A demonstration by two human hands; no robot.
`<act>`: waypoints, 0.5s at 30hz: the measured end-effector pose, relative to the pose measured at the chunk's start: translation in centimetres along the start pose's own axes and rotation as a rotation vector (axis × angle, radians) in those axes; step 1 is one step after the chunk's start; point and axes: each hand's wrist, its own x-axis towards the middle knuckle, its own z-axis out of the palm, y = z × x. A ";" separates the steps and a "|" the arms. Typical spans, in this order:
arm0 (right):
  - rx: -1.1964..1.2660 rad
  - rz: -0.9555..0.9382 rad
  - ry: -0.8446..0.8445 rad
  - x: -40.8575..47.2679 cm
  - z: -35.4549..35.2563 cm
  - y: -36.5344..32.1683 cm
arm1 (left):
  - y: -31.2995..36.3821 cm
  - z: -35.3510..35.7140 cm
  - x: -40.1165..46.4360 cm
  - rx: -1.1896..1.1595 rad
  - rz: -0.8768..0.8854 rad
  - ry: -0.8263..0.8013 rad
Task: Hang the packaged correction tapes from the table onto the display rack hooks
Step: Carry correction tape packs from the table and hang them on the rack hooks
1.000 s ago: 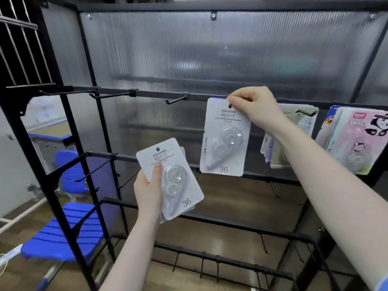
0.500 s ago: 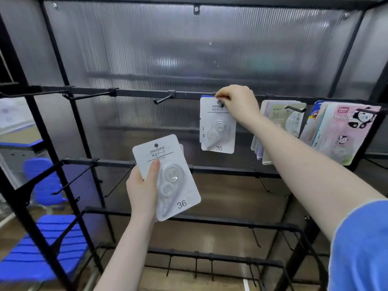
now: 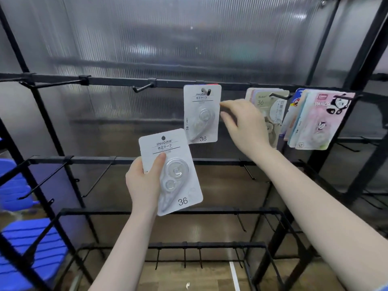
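A white carded correction tape (image 3: 201, 114) marked 36 hangs on a hook (image 3: 206, 91) of the rack's top black rail (image 3: 117, 81). My right hand (image 3: 245, 122) hovers just right of that pack with loosely bent fingers, holding nothing. My left hand (image 3: 144, 183) grips another white correction tape pack (image 3: 172, 171) by its lower left side, thumb across the card, below and left of the hung one. A second card seems to lie behind it.
An empty hook (image 3: 142, 88) juts out left of the hung pack. Further right hang beige packs (image 3: 270, 110) and panda-print packs (image 3: 317, 120). Lower rails carry several bare hooks. Blue chairs (image 3: 27, 244) stand at the lower left behind the black frame.
My right hand has let go of the pack now hanging on the hook and dropped down to its right. The left hand with its pack has shifted rightwards, closer to the hung one.
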 end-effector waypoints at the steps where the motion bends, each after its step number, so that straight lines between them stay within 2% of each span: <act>1: 0.024 0.007 -0.046 -1.1 -0.4 0.1 | -0.1 0.6 -0.4 0.013 0.003 -0.019; 10: 0.408 0.194 -0.353 -5.6 -4.8 4.3 | 0.7 8.5 -5.6 0.056 0.001 -0.220; 15: 0.562 0.323 -0.334 -6.6 -7.7 10.2 | 1.4 14.1 -9.6 0.067 -0.011 -0.286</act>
